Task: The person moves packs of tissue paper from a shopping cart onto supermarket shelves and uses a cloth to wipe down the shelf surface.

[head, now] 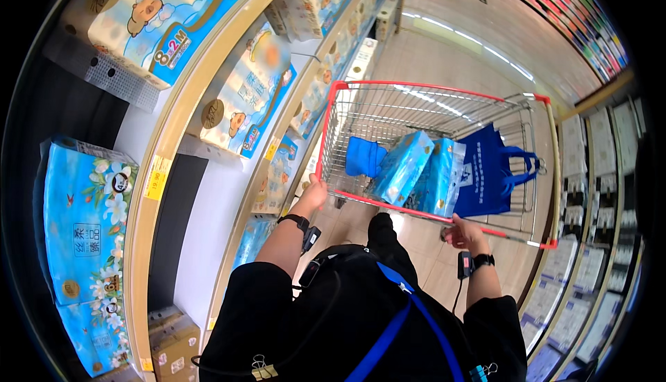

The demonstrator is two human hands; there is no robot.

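Note:
A wire shopping cart with red plastic edging [416,86] stands in front of me, seen side-on. My left hand [313,195] grips its red edge at the near left corner. At the near long side, my right hand [464,234] has its thumb against the red rim, the other fingers loosely curled below; how firmly it holds cannot be told. Inside the cart lie a small folded blue cloth or bag [363,156], two blue plastic-wrapped packs of tissue paper [403,166] [439,176] leaning side by side, and a dark blue tote bag [481,174] with handles and white print.
Shelves with yellow price tags [157,178] and wrapped tissue packs [86,226] run along my left side. More shelves with white and purple packs [551,293] stand at the right. A tiled aisle floor [416,57] extends beyond the cart, towards a shelf of colourful goods [577,23].

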